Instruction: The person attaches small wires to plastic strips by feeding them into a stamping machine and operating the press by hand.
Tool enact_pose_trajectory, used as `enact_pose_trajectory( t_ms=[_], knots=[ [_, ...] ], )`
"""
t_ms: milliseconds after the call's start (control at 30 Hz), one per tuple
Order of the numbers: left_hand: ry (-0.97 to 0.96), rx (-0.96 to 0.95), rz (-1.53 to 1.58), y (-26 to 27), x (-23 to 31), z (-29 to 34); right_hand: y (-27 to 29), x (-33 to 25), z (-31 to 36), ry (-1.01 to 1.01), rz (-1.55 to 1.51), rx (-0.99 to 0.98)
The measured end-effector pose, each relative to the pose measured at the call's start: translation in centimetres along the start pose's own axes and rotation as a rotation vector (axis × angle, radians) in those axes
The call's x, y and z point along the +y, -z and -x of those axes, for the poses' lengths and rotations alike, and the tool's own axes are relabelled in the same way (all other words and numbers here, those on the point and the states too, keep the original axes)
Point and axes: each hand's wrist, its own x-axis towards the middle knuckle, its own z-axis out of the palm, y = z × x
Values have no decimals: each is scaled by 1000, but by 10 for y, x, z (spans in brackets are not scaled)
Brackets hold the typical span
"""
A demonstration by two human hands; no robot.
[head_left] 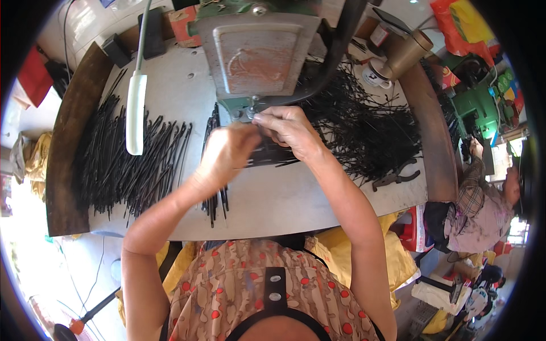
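My right hand (293, 129) is closed in a pinch right at the small metal working tip (251, 112) under a green and grey bench machine (259, 57). What its fingertips hold is too small to make out. My left hand (227, 152), smeared by motion, is close beside it with its fingers drawn in; whether it grips anything is unclear. A narrow bundle of thin black rods (212, 207) lies below and behind my left wrist. More black rods (267, 154) lie crosswise beneath my hands.
Long black rods (133, 165) lie in a layer at the left, under a white lamp (135, 113). A tangled heap of rods (364, 119) fills the right. Pliers (396, 175), a mug (375, 75) and wooden side boards (429, 125) are near it. Another person (480, 210) works at far right.
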Motion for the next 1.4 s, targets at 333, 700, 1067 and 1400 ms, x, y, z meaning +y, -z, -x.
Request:
enact_pose_trajectory(
  t_ms=[333,700,1067,1400],
  knots=[
    [258,177,-450,29,-31,24,18,-4,6,-20,-53,19],
    [342,128,-111,35,-27,22,27,6,11,12,-255,160],
    [179,177,5,11,-15,-10,9,9,5,50,-623,260],
    [128,220,-148,7,-15,-17,-3,8,-2,128,-679,304]
  ],
)
